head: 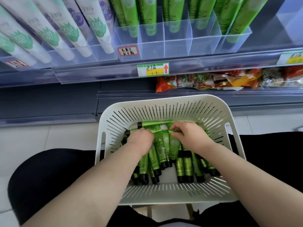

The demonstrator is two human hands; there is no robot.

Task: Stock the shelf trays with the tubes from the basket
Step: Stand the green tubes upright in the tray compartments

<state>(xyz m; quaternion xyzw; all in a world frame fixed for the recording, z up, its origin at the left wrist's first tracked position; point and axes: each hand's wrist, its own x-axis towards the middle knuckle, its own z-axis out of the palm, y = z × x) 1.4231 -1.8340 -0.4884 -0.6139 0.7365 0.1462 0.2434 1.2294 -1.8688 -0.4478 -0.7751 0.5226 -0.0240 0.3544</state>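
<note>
Head view: both hands down in white slotted basket (165, 104), left hand (141, 139) curled palm-down on the pile, right hand (188, 135) pinching a green tube (176, 131). Tubes (185, 167) glossy green, black caps, heaped mostly caps toward the person. Clear shelf trays (177, 45) above hold upright green tubes, front slots bare.

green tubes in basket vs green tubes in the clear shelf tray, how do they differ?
Basket tubes lie jumbled flat in the white basket; tray tubes stand sorted in the clear tray compartments. Basket tubes show black caps; tray tubes' caps can't be made out. Both hands, left hand and right hand, are on basket tubes only. Both sets are green.
</note>
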